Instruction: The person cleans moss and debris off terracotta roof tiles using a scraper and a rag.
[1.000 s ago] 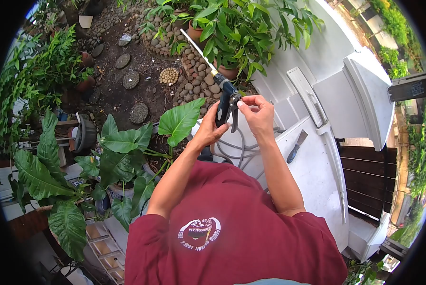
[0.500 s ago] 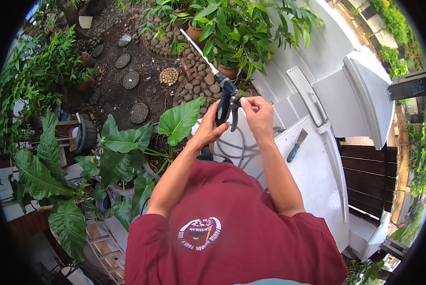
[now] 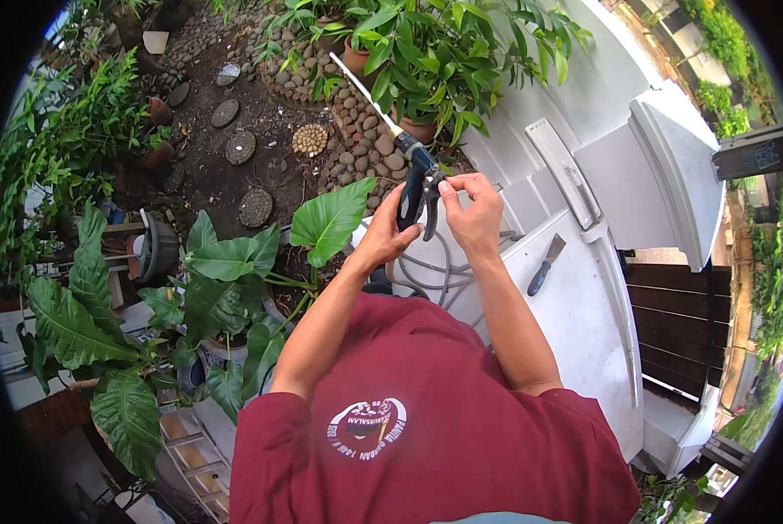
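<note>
A black spray gun [image 3: 416, 182] with a long pale lance [image 3: 362, 90] points up and to the left in front of me. My left hand [image 3: 381, 240] is wrapped round its grip from the left side, its thumb across the lower end. On the other side, my right hand [image 3: 476, 217] is closed in a pinch, thumb and finger against the small black part at the gun's rear, near the curved trigger lever [image 3: 431, 217]. The exact piece between those fingertips is too small to make out. Beneath the hands lies a coiled grey hose [image 3: 446, 269].
A scraper [image 3: 546, 266] lies on the white ledge [image 3: 583, 323] to my right. Large-leaved plants [image 3: 225, 306] stand close on my left. Ahead are a leafy potted shrub [image 3: 435, 61], rounded stones [image 3: 356, 144] and soil with round stepping stones [image 3: 241, 147].
My right hand has shifted very slightly left against the rear of the spray gun. The left hand keeps its hold, and the gun has hardly moved.
</note>
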The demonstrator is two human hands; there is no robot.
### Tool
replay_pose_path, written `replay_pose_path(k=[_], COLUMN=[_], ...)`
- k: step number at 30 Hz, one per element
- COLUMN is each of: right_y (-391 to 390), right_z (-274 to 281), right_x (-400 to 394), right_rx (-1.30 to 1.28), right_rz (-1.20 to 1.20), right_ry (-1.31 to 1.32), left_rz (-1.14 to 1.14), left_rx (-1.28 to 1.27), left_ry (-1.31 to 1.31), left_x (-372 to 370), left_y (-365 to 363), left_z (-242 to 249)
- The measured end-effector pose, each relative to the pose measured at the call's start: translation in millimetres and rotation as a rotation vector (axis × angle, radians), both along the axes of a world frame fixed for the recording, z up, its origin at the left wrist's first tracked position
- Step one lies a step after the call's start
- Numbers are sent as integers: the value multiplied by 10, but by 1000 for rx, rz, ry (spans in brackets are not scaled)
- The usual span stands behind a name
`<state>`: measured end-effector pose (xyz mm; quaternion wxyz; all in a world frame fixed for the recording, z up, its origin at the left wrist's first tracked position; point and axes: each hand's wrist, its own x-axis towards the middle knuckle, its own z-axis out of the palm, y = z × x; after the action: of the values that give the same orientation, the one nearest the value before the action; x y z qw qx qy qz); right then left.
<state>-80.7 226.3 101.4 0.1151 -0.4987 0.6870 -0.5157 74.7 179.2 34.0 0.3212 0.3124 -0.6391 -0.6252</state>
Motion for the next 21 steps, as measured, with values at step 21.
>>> replay_pose_path(k=[21], right_y=[-6], right_z=[38], right_x=[-63], right_rx=[110], right_rz=[6], right_ry=[-75], left_rz=[-2], left_rx=[41], left_ry=[-69], left_x=[-17], left_y=[6], left_z=[-47])
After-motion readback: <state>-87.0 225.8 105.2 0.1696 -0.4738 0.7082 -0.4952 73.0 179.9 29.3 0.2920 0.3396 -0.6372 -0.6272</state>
